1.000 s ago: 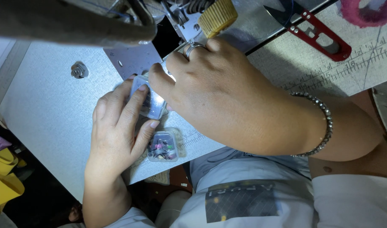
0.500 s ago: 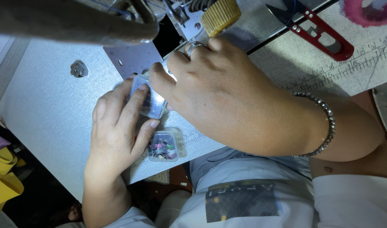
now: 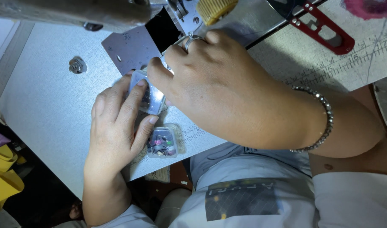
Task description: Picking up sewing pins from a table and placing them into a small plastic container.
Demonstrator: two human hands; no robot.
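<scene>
My left hand lies on the grey sewing table, its fingers wrapped over a small clear plastic box and holding it. My right hand, with a ring and a beaded bracelet, curls over the box's far edge, thumb tip touching it. What its fingertips pinch is hidden. A second small clear box with several coloured bits inside sits just below my left thumb.
The sewing machine arm spans the top, over a metal needle plate with a dark opening. A metal bobbin case lies at the left. A yellow brush and red thread snips lie at the top right.
Both hands stay on the small clear box; only slight shifts of the fingers and of the view.
</scene>
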